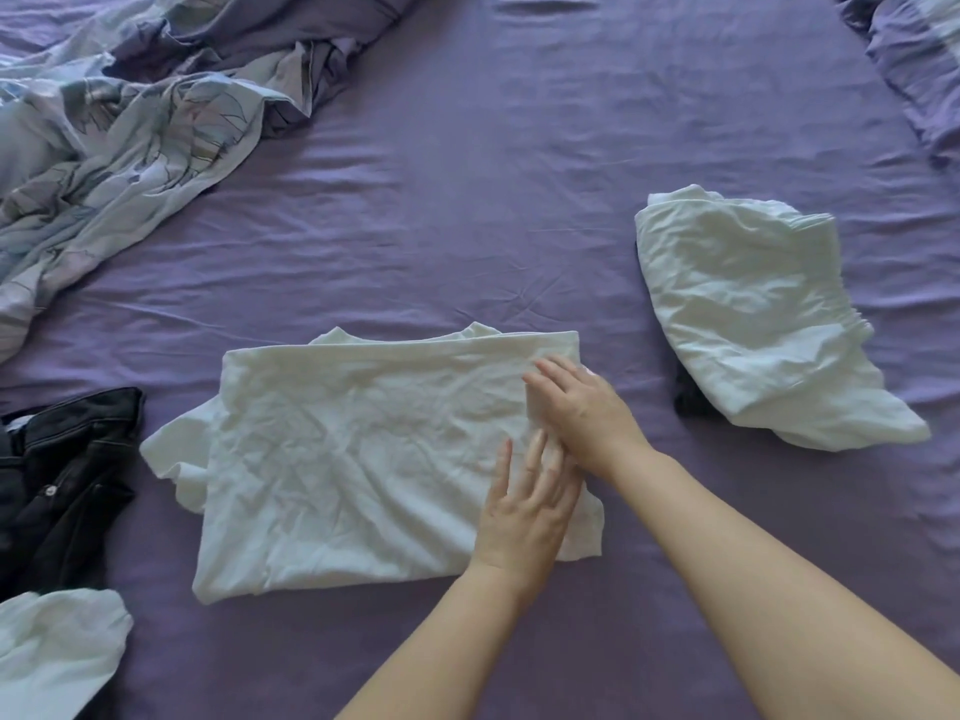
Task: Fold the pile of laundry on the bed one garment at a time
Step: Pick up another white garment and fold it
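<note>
A half-folded white cotton T-shirt (353, 459) lies flat mid-bed on the purple sheet (467, 200). Both hands press its right edge with straight fingers, the left hand (524, 517) just beside the right hand (582, 407). A folded white garment (753, 314) sits to the right, black jeans (62, 475) left.

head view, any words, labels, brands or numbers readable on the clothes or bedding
None: no text can be read anywhere.
White shirt under both hands: plain, no print or tag showing.
Second white garment: plain.
Black jeans: a metal button shows, any marking too small to read.
Patterned duvet: leaf print only, no words.
</note>
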A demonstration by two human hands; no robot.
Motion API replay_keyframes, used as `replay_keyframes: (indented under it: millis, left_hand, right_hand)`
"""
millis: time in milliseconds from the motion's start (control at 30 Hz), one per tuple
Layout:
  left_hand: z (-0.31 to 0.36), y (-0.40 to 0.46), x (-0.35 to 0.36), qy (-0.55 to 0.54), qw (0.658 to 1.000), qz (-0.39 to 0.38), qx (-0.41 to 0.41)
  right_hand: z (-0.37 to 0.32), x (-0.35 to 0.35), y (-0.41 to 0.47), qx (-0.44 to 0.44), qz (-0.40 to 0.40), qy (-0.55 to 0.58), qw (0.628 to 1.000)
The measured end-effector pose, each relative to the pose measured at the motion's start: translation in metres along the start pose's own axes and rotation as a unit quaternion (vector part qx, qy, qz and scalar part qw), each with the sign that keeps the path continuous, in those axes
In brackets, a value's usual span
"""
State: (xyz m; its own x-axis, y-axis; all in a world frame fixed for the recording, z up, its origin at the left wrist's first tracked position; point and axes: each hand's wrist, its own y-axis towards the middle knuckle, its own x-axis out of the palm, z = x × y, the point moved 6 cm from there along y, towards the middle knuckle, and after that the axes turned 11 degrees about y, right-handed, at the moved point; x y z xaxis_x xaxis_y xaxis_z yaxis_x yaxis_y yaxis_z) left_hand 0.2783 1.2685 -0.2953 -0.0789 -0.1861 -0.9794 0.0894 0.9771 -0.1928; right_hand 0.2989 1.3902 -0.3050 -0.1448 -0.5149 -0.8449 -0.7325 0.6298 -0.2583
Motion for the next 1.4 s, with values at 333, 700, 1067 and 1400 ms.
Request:
replay_keyframes:
  millis: [333,700,1067,1400]
  left_hand:
    - [-0.023,-0.017,0.033,-0.075,0.981,-0.145,0.102]
    - [-0.246,-0.108,0.045,-0.04,0.953,-0.152,-0.259]
    - [-0.315,-0.151,0.048,-0.137,0.875,-0.073,-0.459]
    - [-0.299,-0.18,0.061,-0.287,0.759,-0.056,-0.582]
  right_hand:
    - [-0.015,0.025,0.003,0.065,-0.045,-0.188,0.979]
    - [-0.178,0.1,0.047,-0.073,-0.149,-0.102,0.981]
    - [-0.274,0.125,0.113,-0.122,-0.105,-0.08,0.984]
    - [-0.342,0.138,0.155,-0.218,-0.144,-0.137,0.956]
